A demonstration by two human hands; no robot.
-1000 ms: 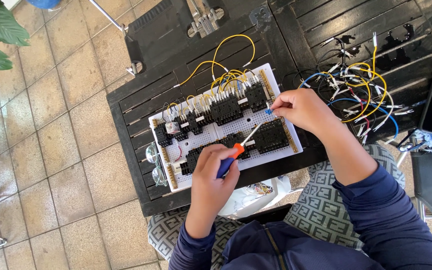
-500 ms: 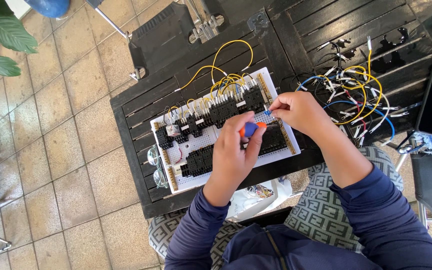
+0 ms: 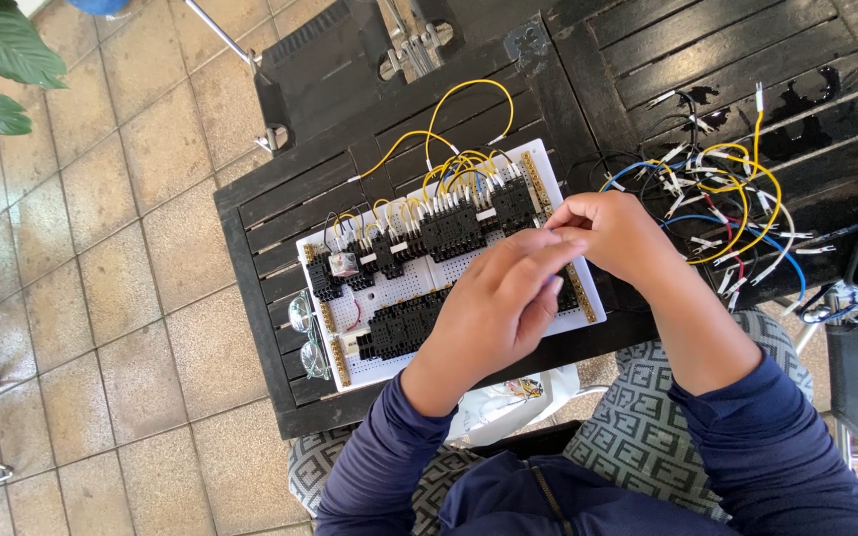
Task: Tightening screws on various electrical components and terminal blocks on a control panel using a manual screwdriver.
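Moved up and across the white wiring board [image 3: 404, 288] since a second ago, left hand [image 3: 494, 308] now covering the board's right half and meeting right hand [image 3: 613, 233] at the right edge. Screwdriver, plain in the earlier frames, now hidden under the left hand's fingers; cannot tell whether gripped. Left hand loosely curled, fingertips pointing up-right. Right hand pinched closed at its fingertips, contents too small to make out. Board lying flat on the dark slatted table [image 3: 647, 60], studded with black terminal blocks [image 3: 454, 230] and looped yellow wires [image 3: 464, 124]. Just right of the hands, loose bundle of blue, yellow and red wires [image 3: 727, 213]. Off the board's left edge, pair of glasses [image 3: 308, 337]. Beneath the table, tiled floor [image 3: 101, 228].
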